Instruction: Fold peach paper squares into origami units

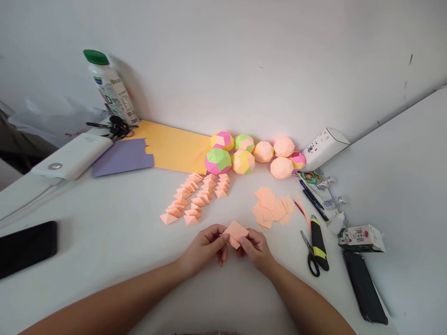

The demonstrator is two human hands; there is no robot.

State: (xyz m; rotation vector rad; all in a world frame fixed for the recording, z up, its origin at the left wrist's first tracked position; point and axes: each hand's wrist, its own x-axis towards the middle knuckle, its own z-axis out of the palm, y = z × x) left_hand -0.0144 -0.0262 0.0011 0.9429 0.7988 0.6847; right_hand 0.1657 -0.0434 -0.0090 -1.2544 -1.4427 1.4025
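Both hands pinch one small peach paper square [235, 232] just above the white table. My left hand [206, 246] grips its left edge with thumb and fingers closed. My right hand [256, 249] holds its right side, fingers curled. Beyond the hands lie rows of folded peach paper units [195, 197] on the left and a loose pile of flat peach squares [272, 208] on the right.
Several folded paper balls [244, 156] line the wall, on and beside orange [174, 148] and purple [122, 158] sheets. A bottle [110, 88], keys and white power bank [71, 158] stand left, with a black phone [26, 246]. Scissors [312, 256], pens, a milk carton [361, 238] and a dark case [365, 288] lie right.
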